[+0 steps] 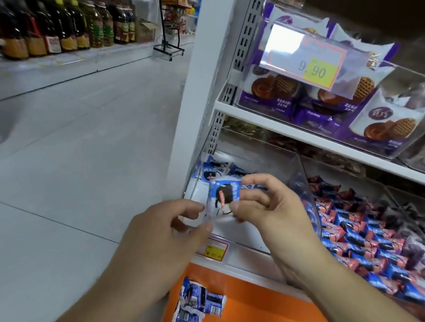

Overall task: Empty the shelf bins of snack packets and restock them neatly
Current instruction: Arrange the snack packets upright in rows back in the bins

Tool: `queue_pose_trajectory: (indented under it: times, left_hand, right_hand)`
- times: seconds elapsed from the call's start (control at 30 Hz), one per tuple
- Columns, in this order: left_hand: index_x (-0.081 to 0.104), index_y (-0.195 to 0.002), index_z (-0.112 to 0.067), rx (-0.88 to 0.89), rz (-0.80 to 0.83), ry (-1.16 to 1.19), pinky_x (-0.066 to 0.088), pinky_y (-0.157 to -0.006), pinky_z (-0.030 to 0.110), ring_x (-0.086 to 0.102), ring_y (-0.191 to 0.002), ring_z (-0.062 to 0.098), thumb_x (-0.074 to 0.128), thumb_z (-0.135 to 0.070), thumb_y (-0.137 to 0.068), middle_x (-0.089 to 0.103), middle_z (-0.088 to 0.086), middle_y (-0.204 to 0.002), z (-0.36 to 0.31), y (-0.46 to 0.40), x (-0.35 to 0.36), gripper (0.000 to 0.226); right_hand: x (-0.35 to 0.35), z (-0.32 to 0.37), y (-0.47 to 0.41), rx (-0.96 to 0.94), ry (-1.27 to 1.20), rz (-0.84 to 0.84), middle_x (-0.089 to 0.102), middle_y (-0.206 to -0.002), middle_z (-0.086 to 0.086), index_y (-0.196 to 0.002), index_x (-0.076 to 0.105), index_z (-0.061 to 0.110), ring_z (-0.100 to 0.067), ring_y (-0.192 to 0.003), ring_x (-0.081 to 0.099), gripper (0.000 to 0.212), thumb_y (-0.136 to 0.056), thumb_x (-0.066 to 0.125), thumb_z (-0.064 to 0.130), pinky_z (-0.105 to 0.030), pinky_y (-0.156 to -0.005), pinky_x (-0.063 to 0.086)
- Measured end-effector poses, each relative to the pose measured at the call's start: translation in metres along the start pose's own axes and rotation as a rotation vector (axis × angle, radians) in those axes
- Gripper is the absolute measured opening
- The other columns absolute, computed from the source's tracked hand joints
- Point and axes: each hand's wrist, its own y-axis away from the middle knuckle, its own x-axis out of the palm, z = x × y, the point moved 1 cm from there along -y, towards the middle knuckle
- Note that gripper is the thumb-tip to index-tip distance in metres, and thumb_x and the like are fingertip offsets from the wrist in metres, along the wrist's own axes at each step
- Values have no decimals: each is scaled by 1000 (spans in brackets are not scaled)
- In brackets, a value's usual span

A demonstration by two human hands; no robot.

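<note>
1. Hands first: my right hand (263,202) pinches a blue-and-white snack packet (223,195) between thumb and curled fingers, holding it upright over the front edge of the clear shelf bin (302,179).
2. My left hand (166,230) grips the packet's lower left corner, thumb and forefinger closed on the clear wrapper edge. Both hands meet on this one packet.
3. Bin itself: a transparent tub at the left end of the lower shelf, hard against the white upright post (195,86). A few matching blue-and-white packets (213,171) lie at its back; much of its white floor shows.
4. Below my wrists, more of the same packets (197,304) lie in a loose heap on an orange ledge (256,307), well apart from the bin.
5. A small yellow price label (213,249) sits on the shelf edge just under the bin's front, partly hidden by my left hand.
6. To the right, the neighbouring bin holds rows of red-and-blue packets (351,228), packed close; further right, a bin of purple-and-white ones, blurred.
7. Shelf above: purple waffle-biscuit packs (272,90) in a clear tray, with a hanging price tag (318,71) reading 9.90.
8. Across the grey tiled aisle floor (73,146), dark bottles (68,24) stand in a row on a far shelf.
</note>
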Motion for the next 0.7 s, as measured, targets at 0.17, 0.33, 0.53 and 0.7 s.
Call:
queue_pose_trajectory:
  times: [0.17, 0.33, 0.53, 0.7]
  left_hand:
    - [50, -140, -55, 139, 155, -302, 43, -101, 17, 50, -108, -8, 62, -52, -94, 43, -44, -123, 19, -3, 3, 48]
    - [35, -140, -69, 188, 179, -400, 56, -96, 40, 57, -113, -2, 48, -65, -78, 47, -50, -126, 53, -15, 13, 64]
    - [36, -145, -55, 223, 195, -423, 58, -91, 39, 59, -112, 4, 43, -64, -79, 46, -32, -141, 48, -15, 7, 66]
    - [40, -145, -61, 215, 200, -465, 51, -102, 33, 48, -117, -5, 34, -70, -78, 47, -39, -142, 50, -16, 8, 68]
  right_hand:
    - [-8, -20, -74, -185, 504, -118, 72, -85, -2, -95, 66, 21, -14, -75, 68, 33, -80, 80, -5, -23, -73, 56]
    - [9, -38, -133, -294, 912, 38, 67, -88, 6, -93, 67, 19, -9, -79, 62, 19, -84, 75, 5, -20, -68, 50]
    - [20, -59, -161, -378, 1196, 170, 69, -106, 0, -104, 70, 24, -23, -99, 62, 23, -89, 61, 9, -41, -84, 58]
    - [16, -64, -162, -503, 1297, 113, 70, -116, -1, -113, 75, 21, -26, -117, 50, 27, -92, 64, 9, -36, -92, 50]
